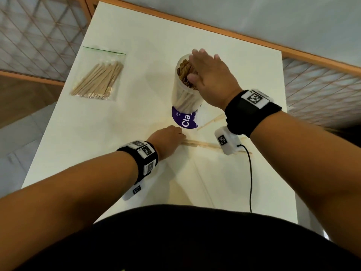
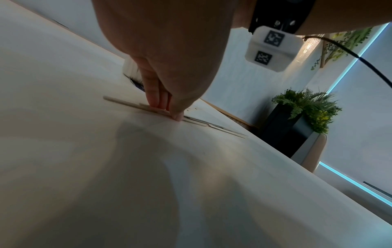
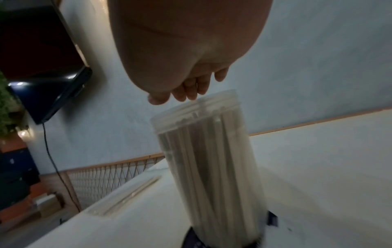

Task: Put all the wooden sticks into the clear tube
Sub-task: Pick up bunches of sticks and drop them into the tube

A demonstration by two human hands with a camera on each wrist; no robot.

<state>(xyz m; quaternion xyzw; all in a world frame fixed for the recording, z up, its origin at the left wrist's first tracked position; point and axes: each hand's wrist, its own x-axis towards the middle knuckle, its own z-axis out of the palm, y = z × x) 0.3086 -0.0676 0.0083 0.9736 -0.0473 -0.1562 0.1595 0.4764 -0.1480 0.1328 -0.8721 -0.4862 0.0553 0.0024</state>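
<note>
The clear tube (image 1: 184, 90) stands upright on a purple label at mid-table, packed with wooden sticks (image 3: 203, 151). Just above its open mouth my right hand (image 1: 205, 73) hovers; the right wrist view shows its fingers (image 3: 188, 92) relaxed and empty. Several loose wooden sticks (image 1: 201, 144) lie flat on the table in front of the tube. My left hand (image 1: 169, 138) is down on their left end, where fingers (image 2: 156, 99) and thumb pinch the sticks (image 2: 125, 102) against the tabletop. A few more sticks (image 1: 214, 119) lie right of the tube's base, partly hidden by my right wrist.
A clear zip bag (image 1: 99, 77) of more wooden sticks lies at the table's far left, also visible as a flat bag (image 3: 127, 195). A black cable (image 1: 250, 173) hangs from my right wrist camera over the white table (image 1: 121, 122). A lattice fence borders the table.
</note>
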